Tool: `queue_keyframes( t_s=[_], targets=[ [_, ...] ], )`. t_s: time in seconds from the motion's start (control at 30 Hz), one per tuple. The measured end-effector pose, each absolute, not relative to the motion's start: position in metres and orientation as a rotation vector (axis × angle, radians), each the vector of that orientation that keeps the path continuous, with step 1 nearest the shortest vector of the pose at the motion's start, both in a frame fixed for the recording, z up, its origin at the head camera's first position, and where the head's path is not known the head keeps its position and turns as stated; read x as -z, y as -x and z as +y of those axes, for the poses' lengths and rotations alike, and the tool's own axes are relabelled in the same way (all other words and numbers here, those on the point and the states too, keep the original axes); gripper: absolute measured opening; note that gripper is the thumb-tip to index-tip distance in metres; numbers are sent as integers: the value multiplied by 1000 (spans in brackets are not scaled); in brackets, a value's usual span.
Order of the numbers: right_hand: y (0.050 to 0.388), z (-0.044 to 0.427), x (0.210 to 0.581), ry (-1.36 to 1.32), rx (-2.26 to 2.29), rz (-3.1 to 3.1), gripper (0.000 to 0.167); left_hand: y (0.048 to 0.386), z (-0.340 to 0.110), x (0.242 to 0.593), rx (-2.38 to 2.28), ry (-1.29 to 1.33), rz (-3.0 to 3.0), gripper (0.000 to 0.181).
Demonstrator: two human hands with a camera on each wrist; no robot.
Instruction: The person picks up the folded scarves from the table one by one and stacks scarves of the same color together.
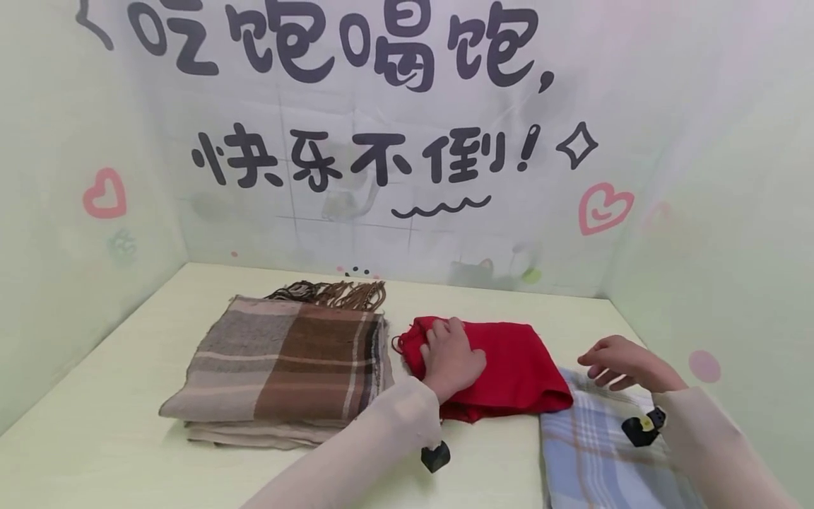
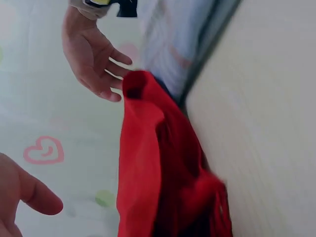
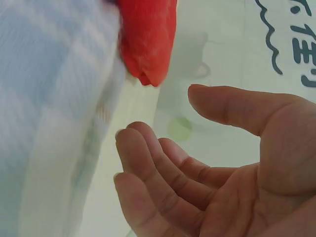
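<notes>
A folded red scarf [image 1: 511, 360] with thin loops at its left edge lies mid-table; the left wrist view shows its folded side [image 2: 140, 163]. My left hand [image 1: 453, 359] rests on its left part, fingers bent a little over the cloth. In the left wrist view that hand's thumb [image 2: 37, 195] stands apart from the scarf; its other fingers are hidden. My right hand [image 1: 626, 362] hovers right of the red scarf, above a light blue plaid cloth [image 1: 588, 438]. Its fingers are loosely bent with nothing between them, as the right wrist view shows [image 3: 197, 182].
A thick folded brown and grey plaid scarf [image 1: 292, 367] with fringe [image 1: 356, 295] at its far side lies on the left of the pale table [image 1: 95, 424]. Printed walls [image 1: 356, 212] enclose the table at the back and both sides.
</notes>
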State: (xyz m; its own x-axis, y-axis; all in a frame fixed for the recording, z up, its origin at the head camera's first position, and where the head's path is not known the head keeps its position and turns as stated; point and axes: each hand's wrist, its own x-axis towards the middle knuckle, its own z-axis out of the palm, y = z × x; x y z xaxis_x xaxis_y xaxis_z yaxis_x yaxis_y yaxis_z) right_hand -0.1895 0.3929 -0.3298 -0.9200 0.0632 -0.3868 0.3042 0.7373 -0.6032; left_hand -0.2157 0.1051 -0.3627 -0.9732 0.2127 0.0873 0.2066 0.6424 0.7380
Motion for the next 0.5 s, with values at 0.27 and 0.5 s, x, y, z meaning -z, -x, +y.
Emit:
queue_keyframes(
  t_s=[0.27, 0.5],
  targets=[
    [182, 412, 325, -305, 988, 2608, 38, 205, 121, 356, -1483, -306, 2527, 42],
    [170, 429, 324, -348, 994, 2619, 42, 197, 138, 353, -1522, -280, 2425, 45]
  ],
)
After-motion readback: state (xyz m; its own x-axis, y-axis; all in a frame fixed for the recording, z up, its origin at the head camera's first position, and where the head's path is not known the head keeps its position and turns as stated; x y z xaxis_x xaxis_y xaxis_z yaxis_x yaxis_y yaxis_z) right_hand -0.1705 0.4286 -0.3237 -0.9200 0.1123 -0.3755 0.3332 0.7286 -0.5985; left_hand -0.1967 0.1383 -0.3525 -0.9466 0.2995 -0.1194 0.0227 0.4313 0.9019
